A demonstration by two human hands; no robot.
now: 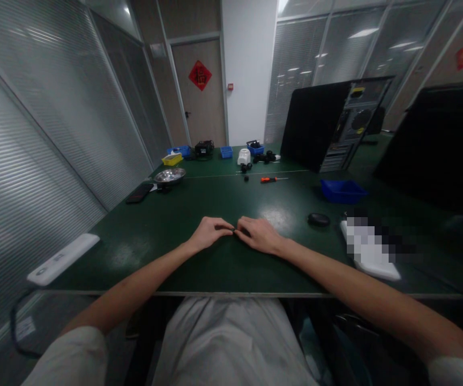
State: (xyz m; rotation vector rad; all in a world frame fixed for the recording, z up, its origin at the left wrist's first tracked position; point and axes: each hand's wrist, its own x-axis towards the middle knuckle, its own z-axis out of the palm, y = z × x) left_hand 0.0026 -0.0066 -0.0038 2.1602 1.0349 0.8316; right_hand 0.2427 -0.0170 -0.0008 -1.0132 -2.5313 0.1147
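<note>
My left hand [209,233] and my right hand [259,234] meet just above the green table, their fingertips almost touching. Between them is a small dark piece [233,230], too small to name. Both hands are closed in a pinch around it, the left from one side and the right from the other. Beyond the hands lie an orange-and-black screwdriver [269,180] and a small black part [246,178]. A black computer mouse [319,219] sits to the right of my right hand.
The green table [215,198] holds a metal bowl [170,176] and a dark phone [139,193] at left. A white power strip [63,259] lies near the left edge. Rightward stand a blue tray [343,191] and a black computer tower [315,123]. Small bins line the back.
</note>
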